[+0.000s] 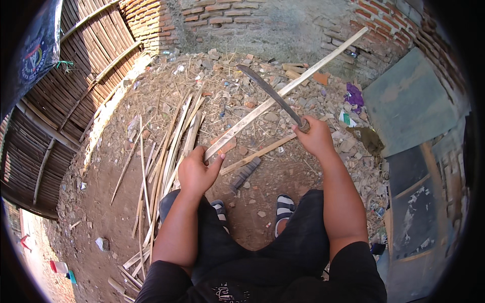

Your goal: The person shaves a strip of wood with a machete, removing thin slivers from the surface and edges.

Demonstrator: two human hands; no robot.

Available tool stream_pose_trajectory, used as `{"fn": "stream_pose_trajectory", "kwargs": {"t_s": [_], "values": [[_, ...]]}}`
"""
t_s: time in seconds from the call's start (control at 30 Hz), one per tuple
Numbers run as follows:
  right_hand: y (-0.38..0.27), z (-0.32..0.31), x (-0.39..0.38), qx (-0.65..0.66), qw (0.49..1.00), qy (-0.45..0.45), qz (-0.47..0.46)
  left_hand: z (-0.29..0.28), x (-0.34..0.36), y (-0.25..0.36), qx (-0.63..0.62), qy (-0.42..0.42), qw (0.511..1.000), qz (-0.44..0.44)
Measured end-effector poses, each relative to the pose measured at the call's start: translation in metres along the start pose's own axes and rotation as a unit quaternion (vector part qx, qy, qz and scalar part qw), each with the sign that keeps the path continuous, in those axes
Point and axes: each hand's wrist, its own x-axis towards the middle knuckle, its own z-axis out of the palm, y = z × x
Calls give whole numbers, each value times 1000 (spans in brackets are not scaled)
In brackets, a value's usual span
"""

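Note:
My left hand (196, 171) is closed round the near end of a long pale wooden strip (246, 120), which slants up and away to the right toward the brick wall. My right hand (316, 136) grips the handle of a machete (273, 94) with a dark, curved blade. The blade crosses over the strip, pointing away to the left; whether it touches the wood I cannot tell. On the ground below, between the hands, lie another wooden strip (270, 153) and a ridged grey-brown piece (245, 175) of a kind I cannot make out.
Several wooden strips (172, 146) lie in a pile at my left. Rubble covers the ground before the brick wall (222, 20). A purple cloth (354, 97) and a leaning grey-green panel (411, 103) are on the right. A bamboo wall (76, 86) stands left.

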Motion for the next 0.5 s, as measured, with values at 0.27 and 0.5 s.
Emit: {"fn": "stream_pose_trajectory", "kwargs": {"t_s": [0.27, 0.5], "values": [[-23, 16, -11, -58, 989, -81, -109, 3, -1, 1, 16, 28, 999, 2], [-11, 7, -4, -56, 994, -42, -79, 0, 0, -1, 3, 29, 1000, -8]]}}
